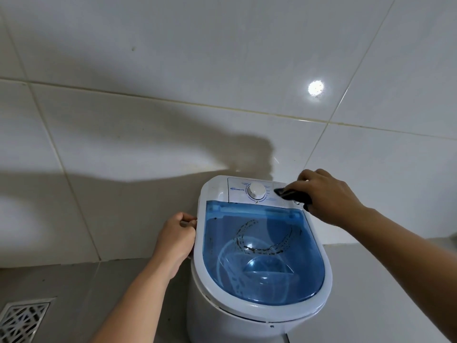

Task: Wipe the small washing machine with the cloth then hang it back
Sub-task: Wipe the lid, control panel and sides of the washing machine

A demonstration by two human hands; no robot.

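A small white washing machine [215, 315] with a see-through blue lid [259, 258] stands on the floor against the tiled wall. Its white control panel carries a round dial [256, 190]. My right hand [326, 194] presses a dark cloth [288, 193] onto the right end of that panel, just right of the dial. My left hand [178, 233] is curled against the machine's left rim, fingers closed on its edge.
White wall tiles [173, 120] rise right behind the machine. The grey floor [86, 293] holds a metal drain grate [23, 320] at the bottom left. A paler floor area [371, 293] lies to the right of the machine.
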